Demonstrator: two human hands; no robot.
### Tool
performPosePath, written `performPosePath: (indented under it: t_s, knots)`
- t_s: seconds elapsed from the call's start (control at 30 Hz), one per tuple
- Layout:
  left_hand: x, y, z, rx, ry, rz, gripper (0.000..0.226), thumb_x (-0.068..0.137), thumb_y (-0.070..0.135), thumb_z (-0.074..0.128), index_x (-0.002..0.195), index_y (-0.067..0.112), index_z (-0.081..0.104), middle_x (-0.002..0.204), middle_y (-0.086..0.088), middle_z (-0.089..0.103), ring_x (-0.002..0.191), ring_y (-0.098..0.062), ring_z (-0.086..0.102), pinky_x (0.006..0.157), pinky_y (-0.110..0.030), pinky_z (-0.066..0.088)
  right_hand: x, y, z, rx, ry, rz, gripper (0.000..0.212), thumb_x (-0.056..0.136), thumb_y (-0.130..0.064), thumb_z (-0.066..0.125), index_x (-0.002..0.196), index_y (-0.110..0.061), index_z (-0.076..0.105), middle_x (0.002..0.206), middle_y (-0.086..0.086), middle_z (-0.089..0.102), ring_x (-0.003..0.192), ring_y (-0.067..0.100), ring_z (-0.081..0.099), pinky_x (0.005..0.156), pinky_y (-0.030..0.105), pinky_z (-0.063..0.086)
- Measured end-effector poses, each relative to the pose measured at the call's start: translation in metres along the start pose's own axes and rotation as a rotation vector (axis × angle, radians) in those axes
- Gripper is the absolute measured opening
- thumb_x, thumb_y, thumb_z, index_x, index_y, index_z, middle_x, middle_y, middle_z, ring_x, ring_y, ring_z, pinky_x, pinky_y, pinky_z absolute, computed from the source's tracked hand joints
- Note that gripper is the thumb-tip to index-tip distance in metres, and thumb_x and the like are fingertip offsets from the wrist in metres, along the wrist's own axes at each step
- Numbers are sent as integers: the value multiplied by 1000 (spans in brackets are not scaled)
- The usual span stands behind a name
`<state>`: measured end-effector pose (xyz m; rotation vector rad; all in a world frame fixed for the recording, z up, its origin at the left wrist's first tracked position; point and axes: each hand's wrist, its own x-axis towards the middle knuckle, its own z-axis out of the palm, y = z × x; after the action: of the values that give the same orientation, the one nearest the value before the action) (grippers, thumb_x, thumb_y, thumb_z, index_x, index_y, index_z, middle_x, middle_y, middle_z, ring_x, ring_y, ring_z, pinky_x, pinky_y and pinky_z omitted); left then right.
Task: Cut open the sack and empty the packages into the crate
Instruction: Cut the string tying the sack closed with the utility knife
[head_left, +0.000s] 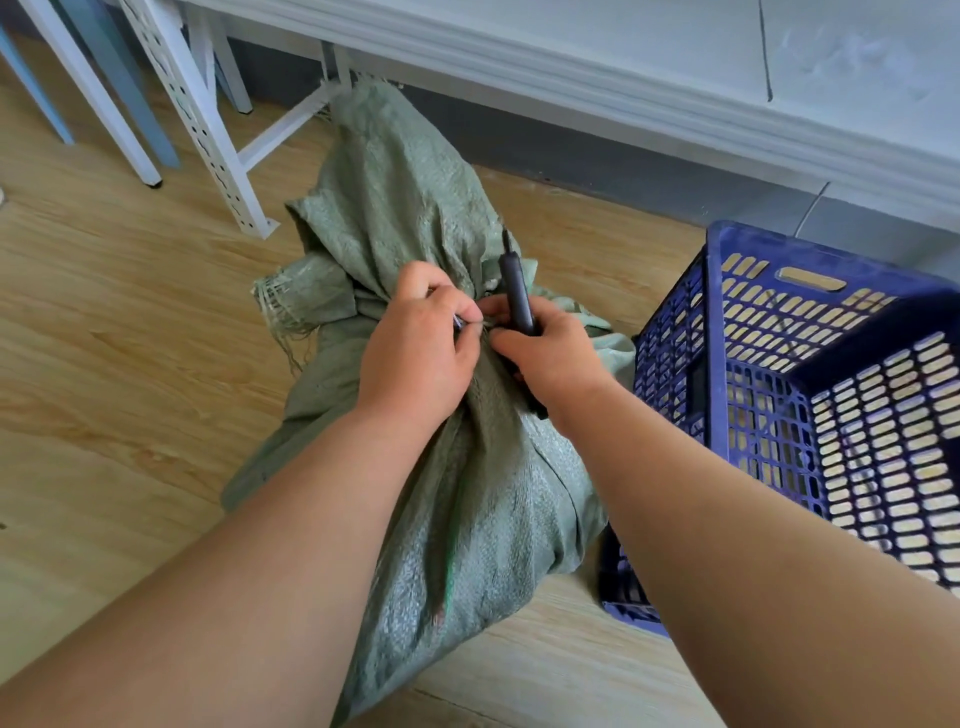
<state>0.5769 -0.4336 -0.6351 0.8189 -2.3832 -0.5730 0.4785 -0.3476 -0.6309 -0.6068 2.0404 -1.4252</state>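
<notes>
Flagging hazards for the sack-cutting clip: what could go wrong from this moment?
1. The right hand holds the black-handled cutter with its tip up, while the left hand pinches the tied neck of the green woven sack right beside it; a slip could nick the fingers.
2. The packages are hidden under the fabric, so a deep cut might slice them.
3. The blue perforated plastic crate stands tilted against the sack; pulling the sack could shift it.

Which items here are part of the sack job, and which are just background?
In the job: green sack, black cutter in right hand, left hand pinching the sack's tied neck, blue crate.

Background: white table legs, wood floor.
</notes>
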Motion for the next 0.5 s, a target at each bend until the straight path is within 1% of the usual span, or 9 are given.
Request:
performPosePath:
  t_s: [0.1, 0.17, 0.2, 0.27, 0.3, 0.33, 0.43, 0.5]
  knots:
    - [-1, -3, 0, 23, -19, -11, 6, 86, 22, 63, 87, 17, 67, 109, 3, 45, 72, -6, 45, 64, -20, 35, -1, 6, 5, 9, 86, -55, 27, 77, -2, 65, 77, -29, 68, 72, -7, 63, 67, 10, 55, 67, 26, 47]
    - [0, -3, -1, 20, -41, -10, 7, 86, 22, 64, 87, 16, 67, 108, 3, 45, 74, -9, 49, 67, -20, 37, -1, 6, 4, -51, 87, -71, 27, 76, -6, 67, 71, -32, 67, 72, -5, 66, 67, 11, 56, 66, 26, 47]
    - [1, -3, -1, 14, -48, -15, 6, 85, 21, 65, 87, 16, 68, 108, 3, 46, 75, -11, 52, 68, -21, 38, 0, 6, 4, -82, 104, -90, 26, 76, -7, 67, 70, -33, 67, 76, -2, 68, 69, 13, 57, 66, 25, 47]
    - [3, -2, -2, 2, -53, -29, 5, 84, 20, 66, 85, 16, 69, 108, 3, 46, 77, -14, 56, 69, -22, 40, 0, 6, 3, -120, 173, -132, 25, 75, -9, 69, 68, -32, 65, 89, 6, 70, 79, 17, 61, 72, 26, 46]
    - [4, -2, -2, -2, -57, -35, 4, 83, 19, 67, 85, 16, 69, 108, 3, 46, 78, -14, 56, 70, -21, 40, 0, 5, 4, -131, 194, -138, 24, 74, -9, 69, 68, -32, 64, 91, 8, 69, 83, 19, 61, 74, 27, 47]
    - [4, -2, -1, -6, -62, -39, 4, 83, 19, 67, 86, 16, 69, 108, 3, 46, 79, -14, 56, 71, -20, 39, 0, 5, 4, -150, 194, -132, 23, 74, -10, 69, 68, -32, 65, 90, 6, 69, 82, 18, 61, 73, 27, 47]
    - [5, -3, 0, -40, -87, -84, 5, 85, 20, 66, 87, 16, 69, 106, 6, 42, 81, -8, 51, 74, -14, 35, -1, 2, 1, -219, 122, -89, 20, 77, -15, 69, 72, -34, 68, 70, -11, 66, 66, 10, 59, 58, 20, 44]
    - [8, -4, 1, -96, -102, -157, 4, 85, 21, 67, 87, 18, 69, 104, 8, 39, 82, -5, 46, 76, -14, 34, 1, -1, 0, -219, 92, -79, 18, 79, -16, 69, 76, -34, 70, 69, -11, 66, 63, 9, 58, 55, 20, 44]
